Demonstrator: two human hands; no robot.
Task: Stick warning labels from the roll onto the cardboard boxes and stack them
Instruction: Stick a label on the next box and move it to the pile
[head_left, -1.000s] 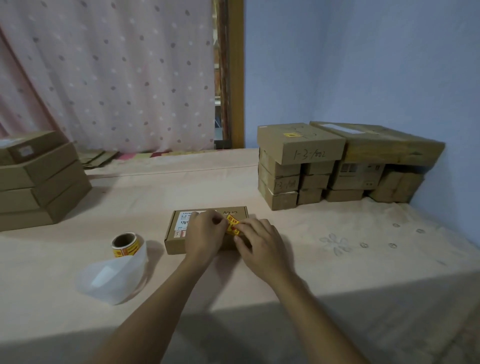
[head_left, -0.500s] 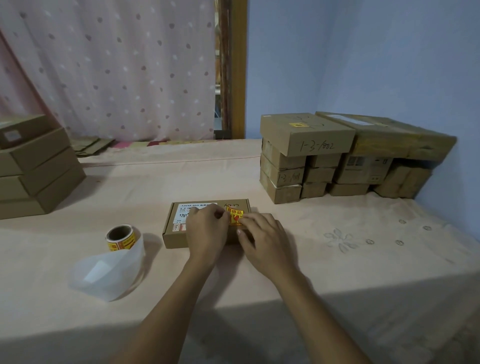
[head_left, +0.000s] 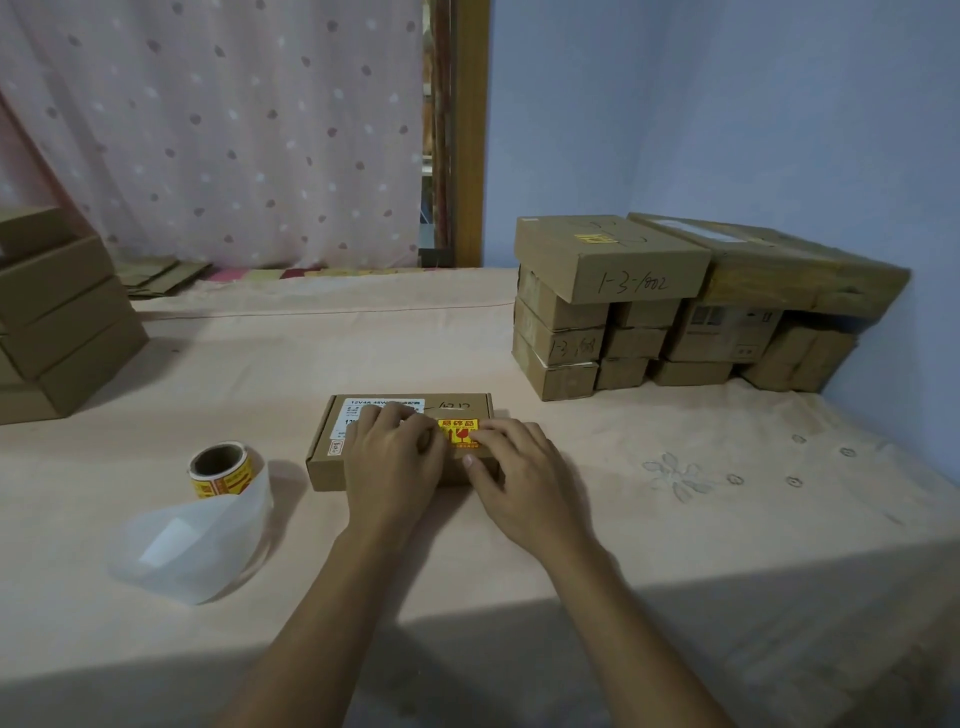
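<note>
Box: mid worktop, long axis left-right, under both hands.
Label: on lid, right of centre.
Left hand: flat, pressing lid.
Right hand: flat, fingertips on label edge.
Stack: back right, likely destination; right hand nearer.

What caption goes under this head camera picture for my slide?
A left hand and right hand press a yellow warning label onto a cardboard box, the label roll beside it.
</note>
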